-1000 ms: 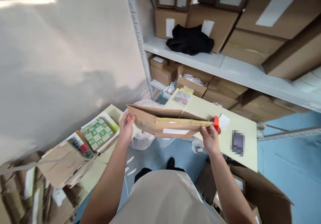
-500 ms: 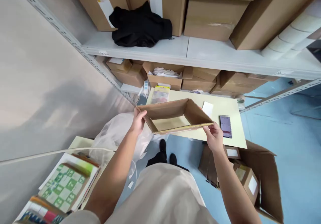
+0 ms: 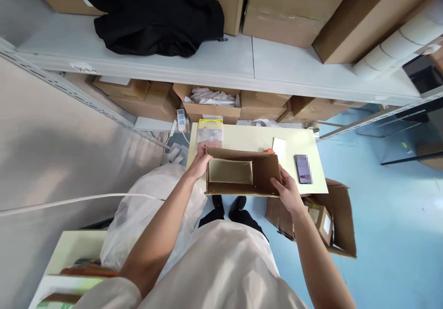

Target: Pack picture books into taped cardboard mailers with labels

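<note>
A brown cardboard box (image 3: 266,170) with its top open is held up over the near edge of the pale yellow table (image 3: 238,136). My left hand (image 3: 200,162) grips its left wall, thumb at the rim. On the right, my right hand (image 3: 288,190) pinches the other wall, with the thumb inside and fingers outside. The walls stand squared out into a rectangle. Inside, a pale yellow surface shows; I cannot tell whether it is the table seen through the box. Behind my left hand lies a clear-wrapped package with a yellow edge (image 3: 210,131).
On the table lie a phone (image 3: 303,169) and a white paper (image 3: 278,148). Beyond it stands a shelf (image 3: 221,75) with cartons and a black garment (image 3: 155,18). A plastic bag (image 3: 121,235) is at left; an open carton (image 3: 342,216) sits on the floor at right.
The box has gone from a slanted, skewed shape to a squared rectangle and is slightly lower. My right thumb has moved inside its wall. The view has shifted nearer the shelf.
</note>
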`<move>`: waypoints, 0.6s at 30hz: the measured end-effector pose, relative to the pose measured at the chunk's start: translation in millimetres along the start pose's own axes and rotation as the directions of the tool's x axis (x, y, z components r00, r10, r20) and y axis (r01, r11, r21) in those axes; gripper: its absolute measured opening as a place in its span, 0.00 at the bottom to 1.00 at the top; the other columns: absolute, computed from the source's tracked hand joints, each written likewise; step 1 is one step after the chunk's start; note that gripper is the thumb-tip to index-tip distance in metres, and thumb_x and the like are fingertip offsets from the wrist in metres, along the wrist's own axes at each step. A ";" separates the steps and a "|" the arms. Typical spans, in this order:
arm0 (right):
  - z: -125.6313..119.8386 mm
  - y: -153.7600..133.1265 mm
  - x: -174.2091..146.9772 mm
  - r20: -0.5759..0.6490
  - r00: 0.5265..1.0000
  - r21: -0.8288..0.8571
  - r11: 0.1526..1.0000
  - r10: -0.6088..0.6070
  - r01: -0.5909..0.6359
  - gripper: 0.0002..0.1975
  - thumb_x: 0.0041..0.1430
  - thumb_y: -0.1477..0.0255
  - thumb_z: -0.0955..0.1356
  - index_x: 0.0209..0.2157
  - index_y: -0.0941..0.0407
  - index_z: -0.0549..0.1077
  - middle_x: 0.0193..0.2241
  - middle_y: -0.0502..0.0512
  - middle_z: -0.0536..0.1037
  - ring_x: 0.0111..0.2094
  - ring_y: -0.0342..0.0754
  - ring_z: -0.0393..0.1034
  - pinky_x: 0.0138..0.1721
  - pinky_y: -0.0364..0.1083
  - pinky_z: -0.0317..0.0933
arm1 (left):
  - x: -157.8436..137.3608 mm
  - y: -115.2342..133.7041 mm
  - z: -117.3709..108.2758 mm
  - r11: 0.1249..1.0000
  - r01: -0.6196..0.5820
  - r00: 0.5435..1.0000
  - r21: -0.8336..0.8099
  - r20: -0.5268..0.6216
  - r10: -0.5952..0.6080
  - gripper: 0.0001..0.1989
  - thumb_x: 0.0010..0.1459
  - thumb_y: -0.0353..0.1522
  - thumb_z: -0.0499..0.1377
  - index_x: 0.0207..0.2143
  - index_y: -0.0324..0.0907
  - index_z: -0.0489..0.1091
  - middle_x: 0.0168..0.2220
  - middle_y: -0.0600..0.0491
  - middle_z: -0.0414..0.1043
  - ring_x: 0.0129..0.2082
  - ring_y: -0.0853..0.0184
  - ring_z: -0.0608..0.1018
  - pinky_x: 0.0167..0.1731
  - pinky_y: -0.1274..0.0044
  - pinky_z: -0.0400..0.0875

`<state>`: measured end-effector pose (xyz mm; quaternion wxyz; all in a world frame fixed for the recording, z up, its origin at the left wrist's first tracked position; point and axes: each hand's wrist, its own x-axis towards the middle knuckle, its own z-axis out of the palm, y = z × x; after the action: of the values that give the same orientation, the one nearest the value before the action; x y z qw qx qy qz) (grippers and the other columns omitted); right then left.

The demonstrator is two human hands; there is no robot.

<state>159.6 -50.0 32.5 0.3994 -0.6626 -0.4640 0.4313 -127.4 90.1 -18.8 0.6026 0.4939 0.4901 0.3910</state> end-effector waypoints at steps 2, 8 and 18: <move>-0.1 -5.3 7.0 -0.045 0.998 -0.067 0.997 0.035 -0.038 0.19 0.56 0.64 0.64 0.50 0.53 0.68 0.48 0.57 0.73 0.45 0.51 0.68 0.47 0.52 0.62 | 2.2 4.8 3.7 0.998 0.022 0.999 0.053 0.039 -0.024 0.19 0.51 0.36 0.56 0.45 0.45 0.58 0.44 0.52 0.66 0.47 0.62 0.70 0.48 0.69 0.64; -1.6 -7.8 23.2 -0.213 0.976 -0.216 0.972 0.047 -0.094 0.21 0.52 0.68 0.63 0.49 0.55 0.64 0.41 0.59 0.74 0.36 0.51 0.70 0.36 0.51 0.64 | -46.1 17.9 -0.4 0.994 -0.095 0.988 0.056 0.131 0.087 0.38 0.57 0.52 0.51 0.63 0.44 0.44 0.67 0.43 0.41 0.67 0.58 0.47 0.63 0.66 0.47; -22.7 4.3 16.3 0.470 0.835 -0.290 0.844 -0.286 0.452 0.33 0.50 0.53 0.70 0.56 0.52 0.66 0.62 0.62 0.59 0.61 0.63 0.53 0.58 0.62 0.52 | -81.2 6.4 -9.3 0.775 -0.403 0.902 0.487 0.352 0.249 0.34 0.46 0.44 0.66 0.55 0.42 0.67 0.62 0.40 0.57 0.65 0.50 0.53 0.61 0.56 0.52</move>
<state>185.3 -38.5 32.3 0.2308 -0.5188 -0.7343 0.3719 -153.8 15.8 3.8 0.4180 0.7715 0.4012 0.2629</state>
